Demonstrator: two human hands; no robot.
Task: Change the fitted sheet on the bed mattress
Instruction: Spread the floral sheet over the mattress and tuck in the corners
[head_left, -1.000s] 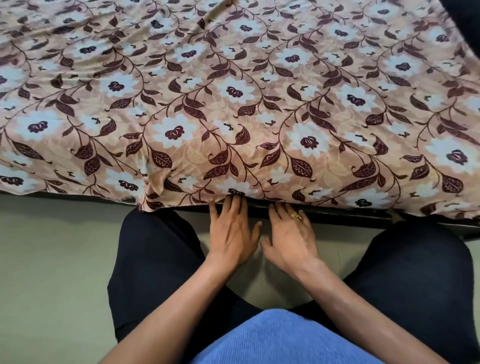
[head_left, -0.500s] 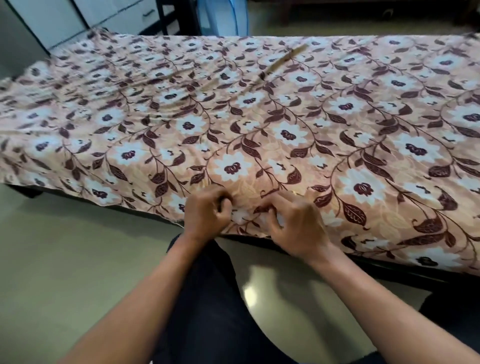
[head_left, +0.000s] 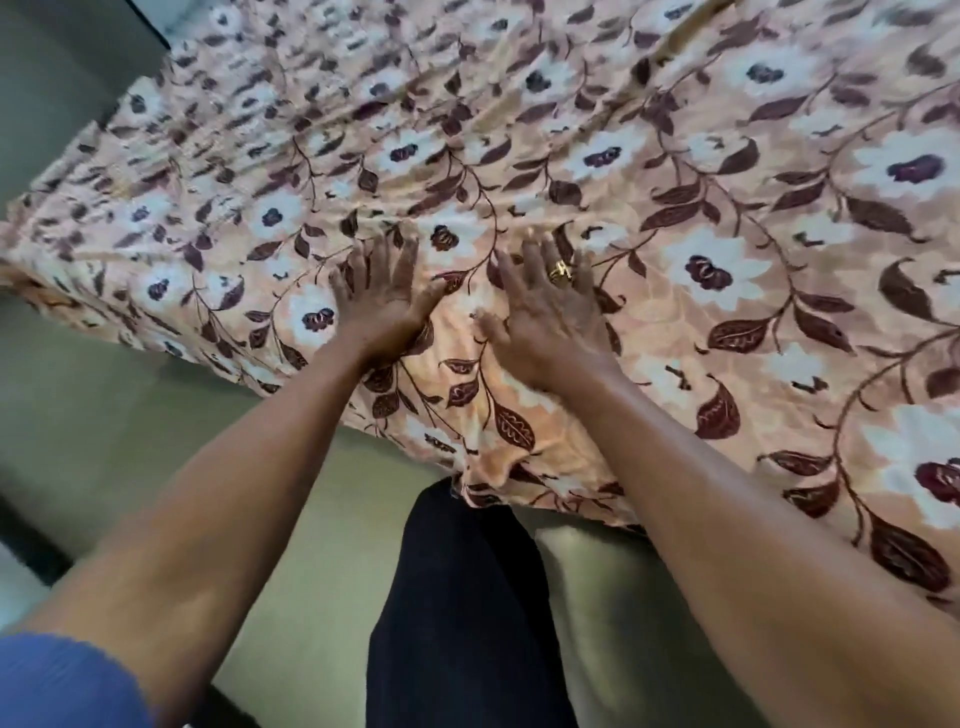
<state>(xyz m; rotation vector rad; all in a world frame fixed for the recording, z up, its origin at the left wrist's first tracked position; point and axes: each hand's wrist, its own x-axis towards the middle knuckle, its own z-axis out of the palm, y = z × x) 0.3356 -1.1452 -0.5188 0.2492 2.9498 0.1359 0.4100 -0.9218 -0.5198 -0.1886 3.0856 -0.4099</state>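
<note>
A peach fitted sheet (head_left: 701, 218) with white flowers and dark maroon leaves covers the whole mattress. My left hand (head_left: 382, 291) lies flat on it near the front edge, fingers straight and spread. Close beside it my right hand (head_left: 545, 306), with a gold ring, also presses flat on the sheet, fingers straight. Both palms face down and hold nothing. The sheet's front edge (head_left: 483, 467) hangs over the mattress side just above my leg. Small wrinkles run across the far left part of the sheet.
Pale green floor (head_left: 130, 441) lies in front of and to the left of the bed. My dark trouser leg (head_left: 467, 597) stands against the bed's front edge. The bed's left corner (head_left: 31, 260) is near the frame's left side.
My hands were tucked under the sheet's edge, then pinched the fabric on the side; now both lie flat on top of the sheet, farther onto the bed. The view has tilted.
</note>
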